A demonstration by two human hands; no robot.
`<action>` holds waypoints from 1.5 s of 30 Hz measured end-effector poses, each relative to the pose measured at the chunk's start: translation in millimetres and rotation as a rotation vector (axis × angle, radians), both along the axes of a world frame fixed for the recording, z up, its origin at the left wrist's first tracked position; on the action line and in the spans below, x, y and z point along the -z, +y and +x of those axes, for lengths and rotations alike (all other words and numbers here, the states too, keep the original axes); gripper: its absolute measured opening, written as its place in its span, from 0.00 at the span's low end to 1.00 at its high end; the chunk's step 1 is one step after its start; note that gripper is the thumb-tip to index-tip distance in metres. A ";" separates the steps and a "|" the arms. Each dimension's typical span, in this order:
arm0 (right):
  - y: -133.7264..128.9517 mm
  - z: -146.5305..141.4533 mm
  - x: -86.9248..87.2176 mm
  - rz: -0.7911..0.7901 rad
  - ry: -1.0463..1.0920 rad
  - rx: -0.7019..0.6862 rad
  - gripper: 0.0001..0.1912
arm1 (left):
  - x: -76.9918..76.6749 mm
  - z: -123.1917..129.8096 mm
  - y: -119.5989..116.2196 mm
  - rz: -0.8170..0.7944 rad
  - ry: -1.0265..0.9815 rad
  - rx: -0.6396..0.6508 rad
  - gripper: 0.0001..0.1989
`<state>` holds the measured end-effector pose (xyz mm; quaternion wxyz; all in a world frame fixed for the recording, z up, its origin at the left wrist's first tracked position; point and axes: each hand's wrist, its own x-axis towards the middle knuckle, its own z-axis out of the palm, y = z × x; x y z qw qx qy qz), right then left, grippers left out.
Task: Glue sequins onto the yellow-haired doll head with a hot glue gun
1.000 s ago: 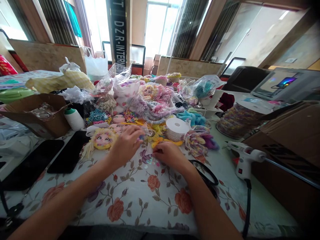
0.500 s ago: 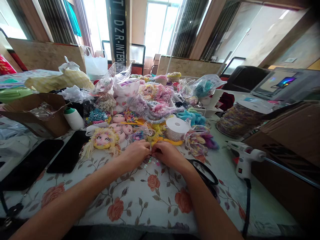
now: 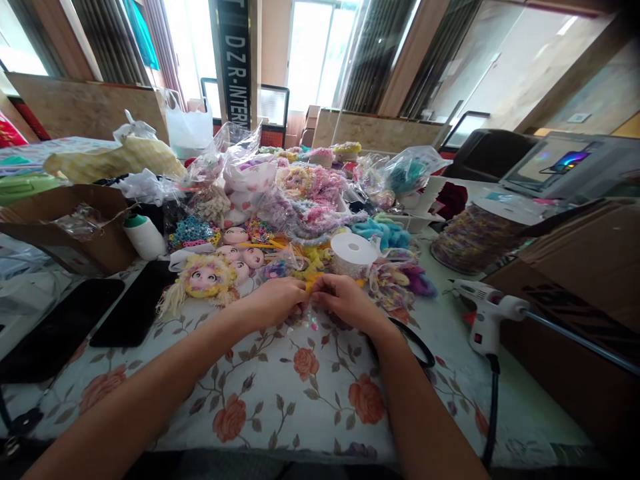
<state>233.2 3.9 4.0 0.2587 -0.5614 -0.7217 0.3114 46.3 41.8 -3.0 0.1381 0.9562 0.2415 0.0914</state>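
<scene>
Close together over the flowered tablecloth [image 3: 280, 393], both hands have their fingers pinched. My left hand [image 3: 283, 299] and my right hand [image 3: 341, 300] meet at a strand of small shiny sequins [image 3: 313, 323] that dangles below the fingertips. The exact grip on the strand is partly hidden by the fingers. Just beyond them lie yellow fuzzy pieces [image 3: 316, 261] and a white spool [image 3: 354, 249]. Left of my left hand rests a doll head with yellow yarn hair [image 3: 203, 277], beside several bare doll faces [image 3: 240, 267]. Black-handled scissors [image 3: 420, 347] lie partly under my right forearm.
A white glue gun [image 3: 487, 320] with a black cord stands at the right, by a cardboard box [image 3: 575, 287]. Two black phones [image 3: 133, 307] lie left. A thread cone [image 3: 144, 237], an open carton [image 3: 65, 233], a large yarn spool [image 3: 475, 237] and piled yarn [image 3: 320, 193] surround the work area.
Both hands have shifted slightly to the right, and the right fingers have lifted and spread a little. The sequin strand now hangs more visibly below them. The view has moved slightly.
</scene>
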 end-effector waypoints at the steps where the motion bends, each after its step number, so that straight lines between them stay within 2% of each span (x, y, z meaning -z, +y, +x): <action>1: 0.0 0.2 0.0 -0.011 0.022 0.008 0.04 | -1.7 1.3 0.6 -0.032 0.014 -0.005 0.09; 6: 2.0 0.0 2.8 -0.103 0.171 0.044 0.02 | -8.1 5.3 1.0 -0.079 0.052 -0.008 0.08; 12: 5.5 1.9 9.9 -0.171 0.290 0.082 0.04 | -14.9 1.2 -0.3 -0.189 0.103 -0.013 0.12; 20: 0.2 -2.3 3.5 -0.224 0.377 0.017 0.03 | -4.7 -7.5 -1.7 -0.162 0.045 -0.004 0.12; 23: -0.8 -5.0 2.8 -0.253 0.406 0.016 0.04 | -6.3 -13.0 -6.6 -0.163 -0.019 -0.036 0.10; 26: -1.6 -9.7 2.9 -0.288 0.440 0.024 0.05 | -14.1 -17.9 -9.6 -0.224 -0.177 -0.179 0.07; 28: -2.8 -14.7 1.9 -0.311 0.524 0.043 0.07 | -20.6 -19.1 -10.7 -0.285 -0.356 -0.282 0.05; 31: -5.7 -21.9 -1.5 -0.327 0.704 0.048 0.11 | -27.5 -15.9 -12.7 -0.335 -0.519 -0.298 0.01; 34: -7.7 -24.6 -5.1 -0.344 0.832 0.029 0.13 | -28.8 -10.0 -15.1 -0.253 -0.544 -0.332 0.02; 39: -7.4 -21.6 -7.3 -0.325 0.968 0.059 0.13 | -28.9 -5.9 -18.9 -0.008 -0.538 -0.348 0.03; 42: -7.6 -19.4 -7.2 -0.319 0.986 0.066 0.13 | -29.5 -6.0 -21.1 0.107 -0.556 -0.337 0.05; 45: -7.8 -16.6 -6.7 -0.366 0.952 0.066 0.13 | -28.4 -6.7 -21.5 0.209 -0.548 -0.261 0.08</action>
